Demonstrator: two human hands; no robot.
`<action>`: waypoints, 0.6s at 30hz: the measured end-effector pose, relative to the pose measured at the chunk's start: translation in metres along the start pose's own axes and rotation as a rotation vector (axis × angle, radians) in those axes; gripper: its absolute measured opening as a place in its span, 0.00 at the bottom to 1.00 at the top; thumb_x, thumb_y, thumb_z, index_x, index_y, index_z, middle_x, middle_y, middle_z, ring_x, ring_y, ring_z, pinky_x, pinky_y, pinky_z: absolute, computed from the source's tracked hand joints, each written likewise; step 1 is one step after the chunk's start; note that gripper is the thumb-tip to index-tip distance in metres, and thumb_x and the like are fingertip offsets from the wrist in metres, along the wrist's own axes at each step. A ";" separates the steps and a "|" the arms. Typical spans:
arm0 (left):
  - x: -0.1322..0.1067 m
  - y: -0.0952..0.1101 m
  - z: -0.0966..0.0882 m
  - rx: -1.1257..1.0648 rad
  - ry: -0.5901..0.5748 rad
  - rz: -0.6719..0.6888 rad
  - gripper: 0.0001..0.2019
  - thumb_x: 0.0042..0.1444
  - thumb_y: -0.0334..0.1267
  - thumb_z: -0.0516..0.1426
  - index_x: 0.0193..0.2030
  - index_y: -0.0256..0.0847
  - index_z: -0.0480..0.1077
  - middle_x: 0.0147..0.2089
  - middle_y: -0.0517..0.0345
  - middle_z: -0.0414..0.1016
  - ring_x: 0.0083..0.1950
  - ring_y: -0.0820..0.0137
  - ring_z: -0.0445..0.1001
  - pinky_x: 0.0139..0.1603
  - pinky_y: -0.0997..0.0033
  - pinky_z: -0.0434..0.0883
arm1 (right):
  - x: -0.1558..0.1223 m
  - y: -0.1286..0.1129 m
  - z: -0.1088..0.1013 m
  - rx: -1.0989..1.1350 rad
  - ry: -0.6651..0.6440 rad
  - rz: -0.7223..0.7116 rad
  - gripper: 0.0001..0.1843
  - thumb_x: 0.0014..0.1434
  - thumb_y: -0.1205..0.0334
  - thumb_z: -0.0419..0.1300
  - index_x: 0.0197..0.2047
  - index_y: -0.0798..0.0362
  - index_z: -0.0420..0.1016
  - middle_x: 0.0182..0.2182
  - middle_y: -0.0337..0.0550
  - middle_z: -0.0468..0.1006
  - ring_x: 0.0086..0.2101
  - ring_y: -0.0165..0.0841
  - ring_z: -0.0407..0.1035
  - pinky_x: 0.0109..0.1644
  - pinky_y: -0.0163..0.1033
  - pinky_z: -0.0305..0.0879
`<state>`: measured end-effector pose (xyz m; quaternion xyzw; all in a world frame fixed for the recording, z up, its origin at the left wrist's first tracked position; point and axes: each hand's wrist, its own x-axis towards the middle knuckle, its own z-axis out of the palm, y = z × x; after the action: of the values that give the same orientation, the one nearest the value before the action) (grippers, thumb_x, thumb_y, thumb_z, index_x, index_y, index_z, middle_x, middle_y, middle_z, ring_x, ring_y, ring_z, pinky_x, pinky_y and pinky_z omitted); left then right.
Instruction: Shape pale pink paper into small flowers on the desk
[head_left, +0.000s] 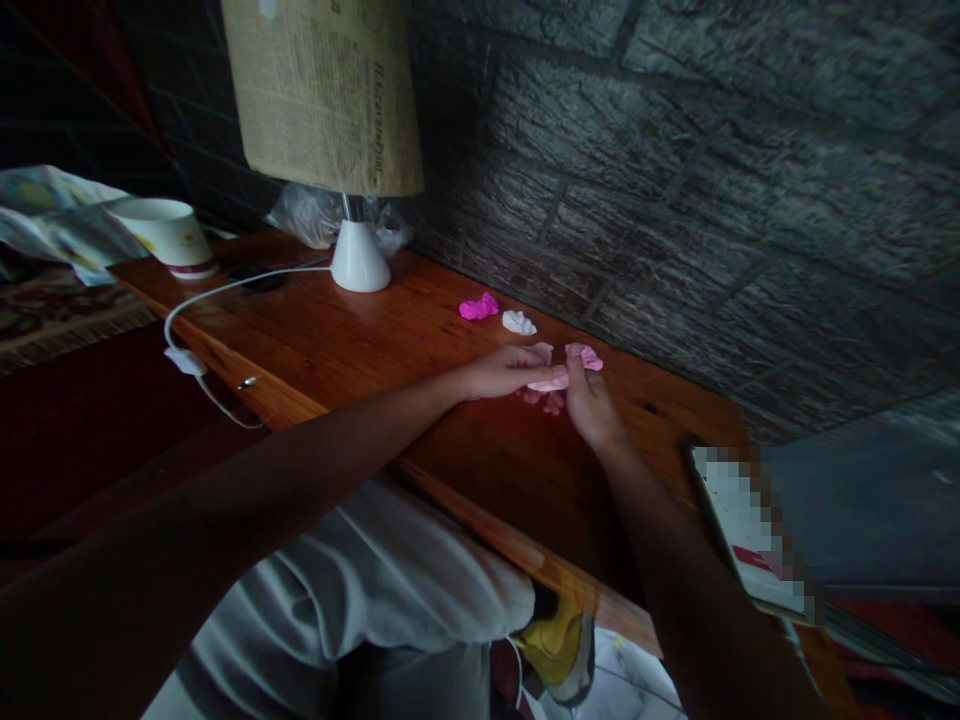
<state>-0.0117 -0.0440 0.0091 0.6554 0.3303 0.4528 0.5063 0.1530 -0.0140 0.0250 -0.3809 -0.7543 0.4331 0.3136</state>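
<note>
A soft light-pink lump [553, 379], which looks like modelling clay, is stretched between my two hands above the wooden table. My left hand [501, 373] pinches its left side, thumb lying along the top. On the other side, my right hand [591, 405] grips it with the thumb pressed down, and a pink end [591, 357] sticks out beyond the fingers. Just behind my hands lie a white crumpled lump [518, 322] and a bright magenta lump [478, 306], side by side and apart. Parts of the pink lump are hidden by my fingers.
On the table [420, 345] stands a lamp with a white base [361, 258] and newsprint shade [322, 95]. Its cable [225, 280] hangs over the front edge. A paper cup [169, 238] is at far left, a pixelated flat object [750, 535] at right. A stone wall [585, 180] rises behind.
</note>
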 end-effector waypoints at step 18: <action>0.001 0.002 -0.001 -0.022 -0.010 -0.071 0.24 0.64 0.54 0.60 0.30 0.32 0.75 0.30 0.56 0.77 0.29 0.77 0.72 0.33 0.76 0.68 | -0.001 -0.001 0.002 0.002 0.080 -0.145 0.40 0.59 0.21 0.49 0.20 0.51 0.70 0.17 0.41 0.74 0.18 0.28 0.66 0.24 0.34 0.64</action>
<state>-0.0120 -0.0432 0.0117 0.6399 0.3458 0.4348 0.5309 0.1516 -0.0156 0.0253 -0.3418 -0.7665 0.3944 0.3742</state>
